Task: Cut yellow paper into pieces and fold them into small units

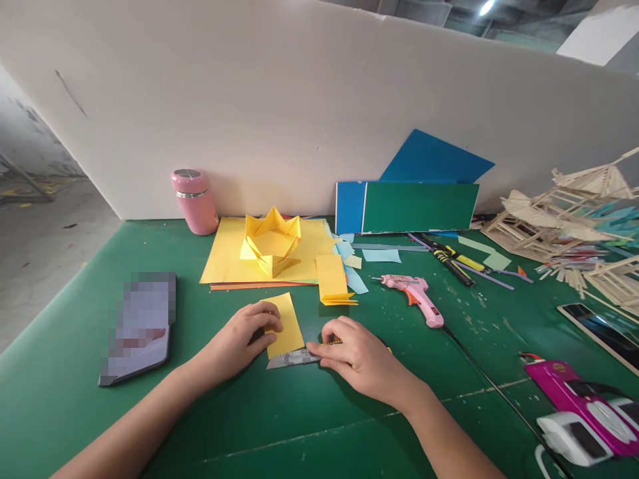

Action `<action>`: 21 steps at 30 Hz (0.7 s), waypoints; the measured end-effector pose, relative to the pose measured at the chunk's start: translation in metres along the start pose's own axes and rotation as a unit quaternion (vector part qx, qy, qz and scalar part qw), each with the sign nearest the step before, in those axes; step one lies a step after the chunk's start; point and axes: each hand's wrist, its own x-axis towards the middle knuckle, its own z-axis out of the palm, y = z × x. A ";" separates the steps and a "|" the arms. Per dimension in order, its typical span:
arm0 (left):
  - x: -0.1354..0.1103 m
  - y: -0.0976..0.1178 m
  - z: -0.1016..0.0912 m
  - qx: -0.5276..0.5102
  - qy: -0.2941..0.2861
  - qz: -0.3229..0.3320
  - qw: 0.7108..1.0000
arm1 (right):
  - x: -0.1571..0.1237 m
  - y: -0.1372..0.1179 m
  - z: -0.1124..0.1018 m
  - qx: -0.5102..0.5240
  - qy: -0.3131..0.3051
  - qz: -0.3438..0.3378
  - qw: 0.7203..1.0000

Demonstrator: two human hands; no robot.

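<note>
On the green surface [239,426], close in front of the person, a small piece of yellow paper [287,322] lies between the two hands. Left hand [252,332] rests at the paper's left edge, fingers bent and touching it; cannot tell if they pinch or just press. Right hand [354,352] grips a knife [292,359], flat blade out and pointing left along the paper's near edge; whether the blade tip is tucked under is unclear. Handle mostly hidden by the hand.

Behind the paper: large yellow sheet [219,259], with a folded yellow crown [272,265] standing on it. Folded yellow strip [331,276] at the sheet's right front corner, partly over it. Light blue scraps [382,255] just right of that.

Pink glue gun [422,303] on its side, right of the strip, nozzle left, black cord running toward the near right. Farther right: stick model [529,226], phone [604,332] and magenta power strip [554,382] with white plugs in it. Black-and-yellow tool [449,263] beyond the glue gun. Green board [419,207] leans at the back against a white panel [299,100], blue sheet [424,159] behind it. Pink flask [194,203] upright at back left; dark-edged device [144,332], partly pixelated, left of the left hand.
</note>
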 end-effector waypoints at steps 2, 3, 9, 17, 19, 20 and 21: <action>-0.001 0.001 0.001 0.024 0.002 0.008 1.000 | -0.001 0.002 -0.001 0.023 -0.002 -0.009 1.000; -0.002 0.001 0.001 0.037 0.003 0.012 0.999 | -0.002 0.003 -0.002 0.033 0.000 -0.014 0.999; -0.002 0.002 0.000 0.111 0.009 0.002 0.994 | -0.002 0.007 -0.005 0.029 0.028 -0.024 0.999; -0.002 0.000 0.003 0.144 0.032 -0.005 0.989 | 0.010 -0.019 0.013 -0.007 0.000 -0.091 0.996; -0.001 0.001 0.002 0.162 0.040 0.007 0.986 | 0.012 -0.022 0.020 -0.009 0.001 -0.095 0.995; 0.000 0.002 0.002 0.173 0.043 0.014 0.984 | 0.013 -0.023 0.023 -0.010 0.010 -0.093 0.996; 0.000 0.002 0.001 0.185 0.045 0.020 0.982 | 0.013 -0.022 0.024 -0.013 0.020 -0.089 0.996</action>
